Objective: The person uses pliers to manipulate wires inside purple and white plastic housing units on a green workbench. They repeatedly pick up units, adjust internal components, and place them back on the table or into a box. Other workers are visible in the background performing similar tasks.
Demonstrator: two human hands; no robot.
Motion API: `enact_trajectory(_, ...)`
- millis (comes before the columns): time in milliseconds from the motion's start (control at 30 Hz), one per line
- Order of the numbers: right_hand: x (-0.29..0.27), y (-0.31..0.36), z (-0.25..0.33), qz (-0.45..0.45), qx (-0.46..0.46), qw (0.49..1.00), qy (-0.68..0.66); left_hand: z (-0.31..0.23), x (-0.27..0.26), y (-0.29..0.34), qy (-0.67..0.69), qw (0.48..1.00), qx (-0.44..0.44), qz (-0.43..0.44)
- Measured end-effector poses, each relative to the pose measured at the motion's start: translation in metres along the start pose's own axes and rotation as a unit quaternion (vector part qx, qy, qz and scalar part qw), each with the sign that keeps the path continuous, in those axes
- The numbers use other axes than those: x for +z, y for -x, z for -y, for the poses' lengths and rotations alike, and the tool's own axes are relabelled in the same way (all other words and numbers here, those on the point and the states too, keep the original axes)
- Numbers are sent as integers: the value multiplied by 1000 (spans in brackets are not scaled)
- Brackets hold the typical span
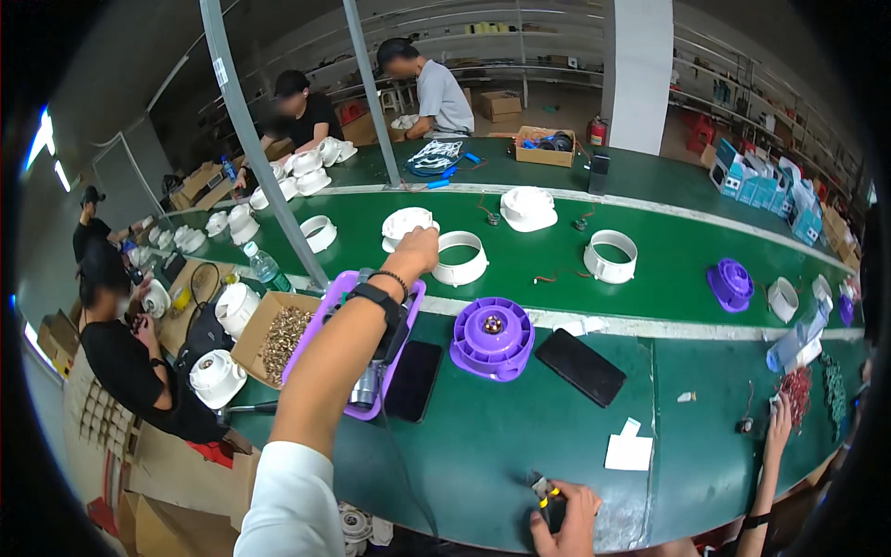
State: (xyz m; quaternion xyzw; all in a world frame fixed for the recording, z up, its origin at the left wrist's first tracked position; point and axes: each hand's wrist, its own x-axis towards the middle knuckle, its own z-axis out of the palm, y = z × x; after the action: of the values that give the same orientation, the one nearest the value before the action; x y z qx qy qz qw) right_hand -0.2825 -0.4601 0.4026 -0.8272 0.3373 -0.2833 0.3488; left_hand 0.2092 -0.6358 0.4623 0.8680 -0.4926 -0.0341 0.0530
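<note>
My left arm, in a white sleeve with a dark watch and bead bracelet, stretches across the bench. At its end my left hand is closed at the near rim of a white round plastic housing; the fingertips are partly hidden. A white ring stands just right of that hand. Near the front edge, my right hand grips pliers with yellow and black handles, jaws pointing away from me. A purple round housing with metal pieces in its centre sits on the bench between the hands.
Under my left forearm are a purple tray with a power tool and a box of brass-coloured fasteners. Phones lie on the bench. A metal post rises at the left. Another person's hand works at the right.
</note>
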Motion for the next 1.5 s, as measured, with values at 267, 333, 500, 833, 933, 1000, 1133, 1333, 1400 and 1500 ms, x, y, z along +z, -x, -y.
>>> enact_trajectory(267, -1, -7, 4, 15, 17, 1000, 13, 18, 23, -39, 48, 989, -129, 59)
enact_trajectory(333, -1, -8, 3, 11, 11, 1000, 21, 18, 16, -37, 13, 992, -119, 48)
enact_trajectory(500, 2, -7, -1, 9, 0, 1000, 17, 31, 27, -43, 28, 994, -103, 26)
enact_trajectory(833, 3, -6, 0, 13, 18, 1000, 20, 14, 16, -20, 66, 982, -169, -48)
enact_trajectory(933, 3, -6, 1, 12, 21, 1000, 19, 23, 21, -24, 116, 978, -173, -25)
enact_trajectory(1000, 3, -7, 4, 6, 15, 1000, 18, 29, 18, -31, 162, 972, -166, 35)
enact_trajectory(1133, 3, -7, 5, 19, 28, 999, 12, 31, 31, -39, 181, 966, -185, 17)
enact_trajectory(1333, 2, -7, 6, 15, 24, 1000, 9, 24, 31, -29, 176, 966, -188, -25)
enact_trajectory(1400, 2, -5, 5, 13, 17, 1000, 12, 32, 35, -36, 182, 966, -184, -9)
enact_trajectory(1500, 1, -7, 6, 15, 7, 1000, 20, 43, 41, -45, 196, 965, -174, -10)
